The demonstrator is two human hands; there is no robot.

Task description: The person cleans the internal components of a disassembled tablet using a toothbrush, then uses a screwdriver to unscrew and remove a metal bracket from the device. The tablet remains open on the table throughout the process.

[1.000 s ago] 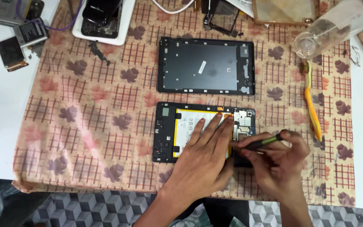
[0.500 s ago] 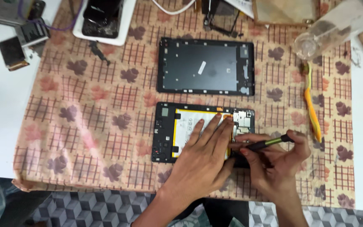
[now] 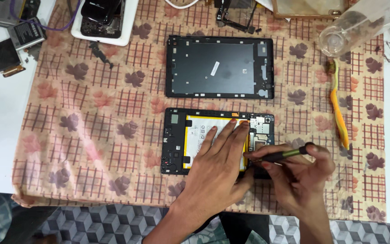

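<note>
- So, the opened tablet (image 3: 217,141) lies flat on the patterned cloth (image 3: 91,135) covering the worktop, near the front edge, with its pale battery and circuit board exposed.
- Left hand (image 3: 215,174) rests palm-down on the battery, fingers spread and flat, pinching nothing.
- Right hand (image 3: 301,174) has its grip pressed around a thin screwdriver (image 3: 280,156), dark with a greenish shaft, tip at the tablet's right side beside the board.
- The removed back cover (image 3: 220,67) sits just above the tablet, inner side up, not touching it.
- An orange toothbrush (image 3: 338,108) lies well to the right, under a clear plastic bottle (image 3: 362,22).
- Loose phone parts are at top left.
</note>
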